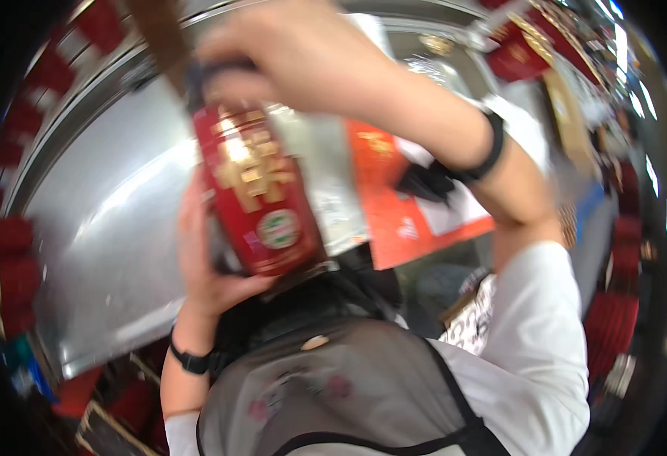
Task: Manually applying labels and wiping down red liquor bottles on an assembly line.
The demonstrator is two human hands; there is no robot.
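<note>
A glossy red package (254,190) with raised gold decoration and a round white-and-green label stands tilted in front of me. My left hand (210,258) grips its lower left side, thumb along the bottom edge and fingers up the side. Across its top reaches my right hand (273,64), blurred by motion. Its fingers curl around a dark strip (223,70) at the package's upper end. Whether that strip is a handle or a separate tool, I cannot tell.
A shiny metal worktop (113,220) spreads to the left. Orange-red printed sheets or bags (398,220) lie right of the package, with a black crumpled piece (428,182) on them. Clear plastic wrapping (425,72) lies farther back. Red packages (16,277) line the left rim.
</note>
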